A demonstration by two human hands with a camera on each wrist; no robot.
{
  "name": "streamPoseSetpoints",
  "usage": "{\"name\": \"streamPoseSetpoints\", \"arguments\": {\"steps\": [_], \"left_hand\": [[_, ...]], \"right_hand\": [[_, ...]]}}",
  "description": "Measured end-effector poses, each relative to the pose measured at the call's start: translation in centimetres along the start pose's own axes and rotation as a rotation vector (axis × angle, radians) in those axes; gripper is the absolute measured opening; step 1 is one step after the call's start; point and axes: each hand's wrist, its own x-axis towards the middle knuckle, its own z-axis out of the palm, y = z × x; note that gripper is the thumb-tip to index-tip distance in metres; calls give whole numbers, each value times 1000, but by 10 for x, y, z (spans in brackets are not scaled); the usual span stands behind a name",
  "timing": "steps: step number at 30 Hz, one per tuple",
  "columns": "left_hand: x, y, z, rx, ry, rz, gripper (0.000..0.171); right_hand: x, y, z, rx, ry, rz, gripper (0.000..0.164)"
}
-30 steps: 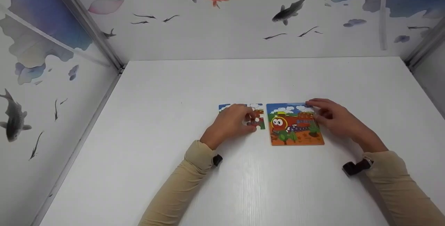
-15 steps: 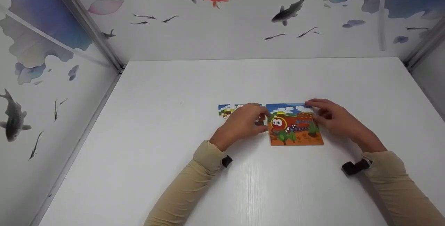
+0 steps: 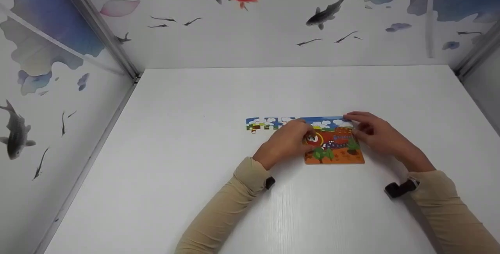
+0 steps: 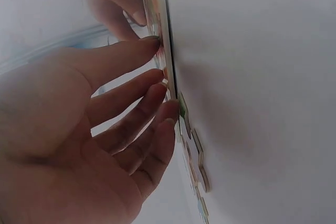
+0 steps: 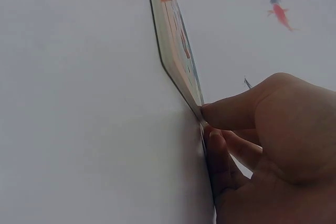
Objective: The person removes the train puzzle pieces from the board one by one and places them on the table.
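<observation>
A square jigsaw puzzle board [image 3: 340, 154] with a cartoon train picture lies flat on the white table. My right hand [image 3: 375, 135] grips its right edge near the far corner, thumb on the side. Over the board's left part is my left hand [image 3: 287, 140], its thumb and fingertips touching the printed surface, as the left wrist view also shows. To the left, loose jigsaw pieces [image 3: 269, 123] with sky and clouds form a row along the board's far edge line. The left hand hides part of them and the left side of the board.
A white table [image 3: 175, 148] spreads around the puzzle. Behind it stands a white panel [image 3: 273, 43] printed with fish, and another printed panel [image 3: 39, 129] closes the left side. Both wrists carry dark straps.
My left hand has moved right, from over the loose pieces onto the board's left part, uncovering more of the pieces. The right hand stays at the board's right edge.
</observation>
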Motion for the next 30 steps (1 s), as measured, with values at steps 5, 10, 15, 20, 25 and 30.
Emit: {"name": "streamPoseSetpoints", "arguments": {"steps": [5,10,15,20,25,30], "left_hand": [[6,5,2,-15,-8,-23,36],[13,10,5,-80,-17,-62,45],[21,16,11,-76,-15,-53,50],[26,20,15,-23,-17,-32,53],[25,19,16,-62,-17,-34,52],[25,18,17,-111,-13,-36,55]], "right_hand": [[0,0,-1,1,6,-11,51],[0,1,-1,8,9,-18,51],[1,1,-1,2,6,-33,51],[1,1,-1,-2,6,-37,51],[1,1,-1,-13,6,-30,51],[-1,1,-2,-9,5,-28,52]]}}
